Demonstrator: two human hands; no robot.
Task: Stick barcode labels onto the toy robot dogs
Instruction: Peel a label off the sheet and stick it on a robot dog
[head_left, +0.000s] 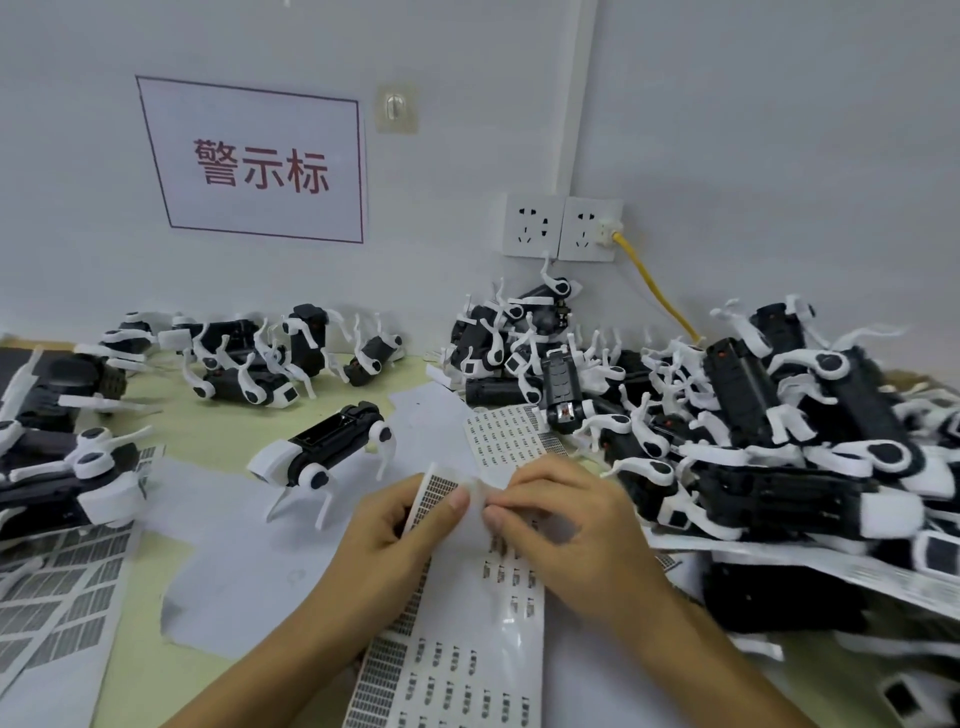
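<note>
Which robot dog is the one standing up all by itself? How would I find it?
Start at the big white wall sign with red writing and look straight down to the table. Past the row of dogs by the wall, one toy robot dog stands alone on its thin white legs, just above the left hand. The other dogs lie tumbled in heaps; this one is upright and apart.

A pale green tabletop (145, 654) carries one standing toy dog (322, 453). Right of that dog lies a big dog pile (753, 415); behind it, scattered dogs (260, 358); left of it, label sheets (57, 587); beside it, white paper (249, 566).
</note>
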